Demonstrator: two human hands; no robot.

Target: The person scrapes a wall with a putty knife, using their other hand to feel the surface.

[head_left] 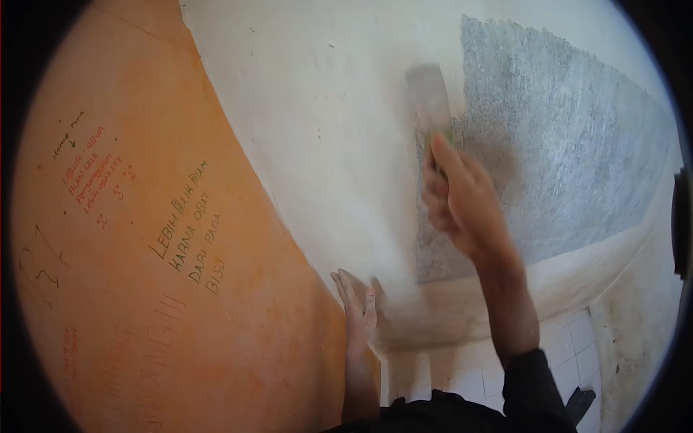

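Note:
My right hand [455, 187] is closed around the handle of a scraper [429, 90], its wide flat blade slightly blurred and pointing up. The blade lies over the white wall [310, 137], at the left edge of a rough grey patch [556, 137]. Lower down, my left hand [356, 299] rests on the white wall near the corner with the orange wall, its fingers stretched out and holding nothing.
An orange wall [137, 238] with handwritten words in green and red fills the left side. Pale tiles [570, 346] show at the bottom, with a dark object [580, 404] on them. Another dark object [681, 224] stands at the right edge.

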